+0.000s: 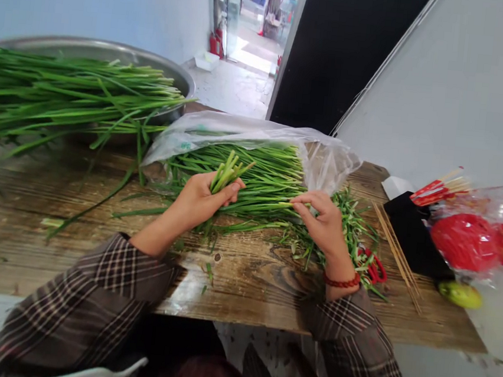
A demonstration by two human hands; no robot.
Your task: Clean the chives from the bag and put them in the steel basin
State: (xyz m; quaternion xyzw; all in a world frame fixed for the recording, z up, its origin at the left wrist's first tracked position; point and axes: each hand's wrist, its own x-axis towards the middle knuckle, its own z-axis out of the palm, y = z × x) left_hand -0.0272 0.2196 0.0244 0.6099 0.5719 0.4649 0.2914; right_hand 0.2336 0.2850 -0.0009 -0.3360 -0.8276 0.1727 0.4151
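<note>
My left hand (203, 199) is wrapped round a small bunch of garlic chives (229, 171), whose pale cut ends stick up above the fist. Thumb and fingers of my right hand (322, 219) pinch the stem ends of a few chives at the right side of a larger pile (261, 177). That pile lies on a clear plastic bag (248, 130), partly covered by it at the back. Beside and beneath my right wrist is a heap of loose trimmed leaves (350, 219).
A large metal basin (113, 51) piled with chives (65, 93) stands at the left. Red-handled scissors (375, 267) lie near the trimmings. Further right are wooden skewers (396, 256), a black box (416, 234) and a red plastic-wrapped bundle (464, 241). The wooden table (242, 288) ends close to my body.
</note>
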